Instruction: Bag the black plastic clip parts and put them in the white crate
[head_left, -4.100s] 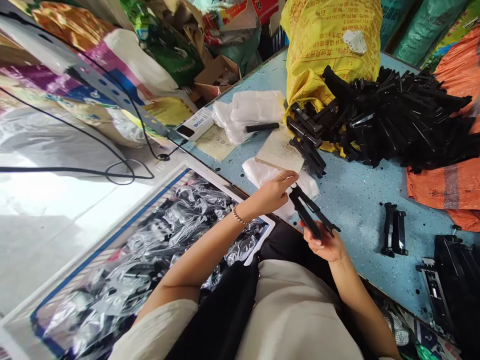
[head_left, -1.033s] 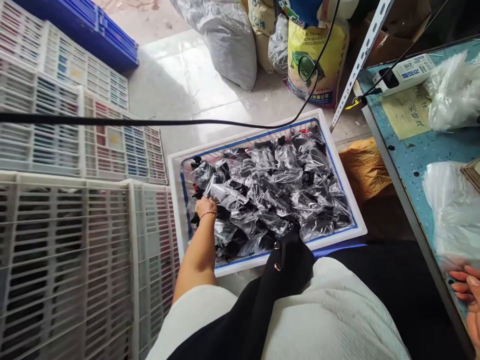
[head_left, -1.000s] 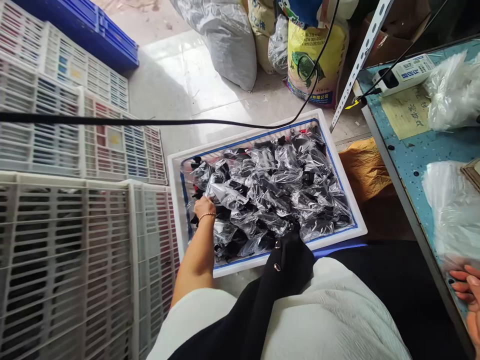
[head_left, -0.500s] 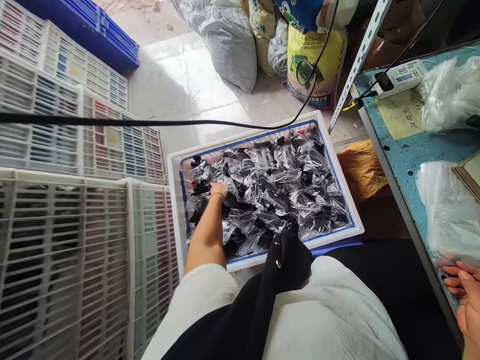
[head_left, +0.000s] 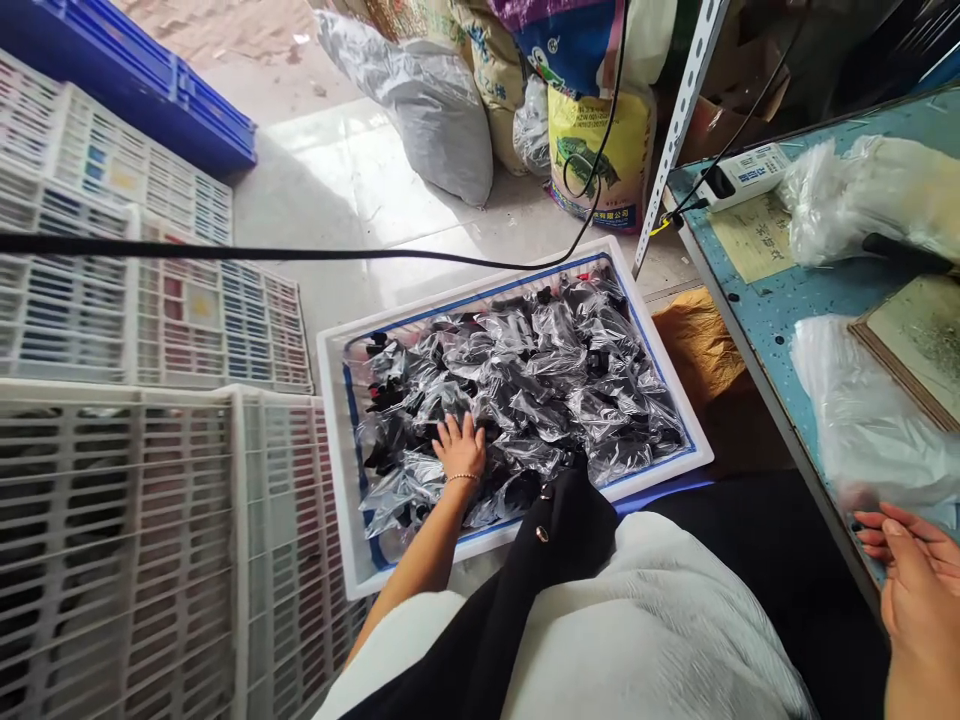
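Note:
My left hand rests palm down, fingers spread, on the heap of clear plastic bags holding black parts inside a white crate with a blue liner on the floor. It holds nothing. A bead bracelet circles that wrist. My right hand lies at the near edge of the blue speckled table, fingers stretched out and empty, just below a pile of clear bags.
Stacked white lattice crates fill the left. A blue crate sits far left. Filled sacks stand at the back. A black cable crosses the view. On the table lie a white power strip, paper and a board.
My left hand has moved from the crate's left edge toward its near middle and flattened onto the bags. The view has shifted a little; my right hand stays at the table edge.

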